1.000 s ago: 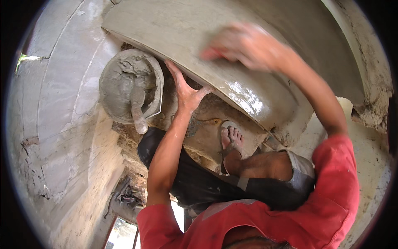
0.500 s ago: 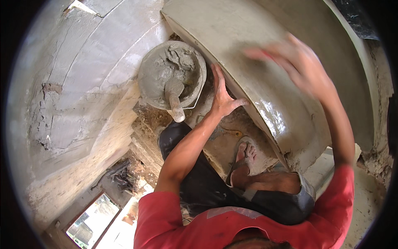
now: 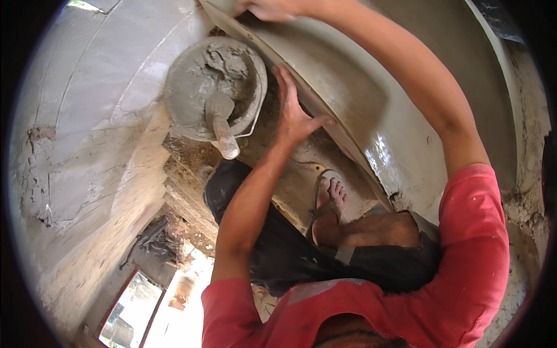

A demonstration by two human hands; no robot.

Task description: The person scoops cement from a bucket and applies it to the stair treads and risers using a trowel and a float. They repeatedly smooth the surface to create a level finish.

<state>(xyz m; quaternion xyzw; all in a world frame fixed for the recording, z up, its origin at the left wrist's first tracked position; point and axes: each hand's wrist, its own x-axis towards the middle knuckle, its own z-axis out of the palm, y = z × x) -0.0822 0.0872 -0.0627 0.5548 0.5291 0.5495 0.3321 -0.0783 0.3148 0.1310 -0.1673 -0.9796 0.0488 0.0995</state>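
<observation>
A curved slab (image 3: 354, 69) of wet grey plaster, shiny in places, runs from the far middle toward the near right, edged by a thin strip (image 3: 322, 103). My left hand (image 3: 295, 116) rests with fingers and thumb spread against the slab's side, just below that strip. At the slab's far end, my right hand (image 3: 271, 8) is partly cut off by the top of the picture. Its fingers are curled and slightly blurred; what they hold, if anything, cannot be made out. Left of my left hand stands a bucket (image 3: 261, 87) of grey mortar (image 3: 191, 81), with a mortar-coated, thick-handled tool (image 3: 222, 124) in it.
A rough plastered wall (image 3: 87, 104) with cracks rises on the left. My sandalled foot (image 3: 331, 194) is on the dusty floor below the slab. Debris (image 3: 165, 238) lies at the lower left, near a bright opening (image 3: 133, 307). Another curved grey surface (image 3: 487, 87) borders the slab on the right.
My right hand has swept from the middle of the slab to its far left end, the arm now stretched across it. My left hand stays against the side; the whole view has shifted slightly.
</observation>
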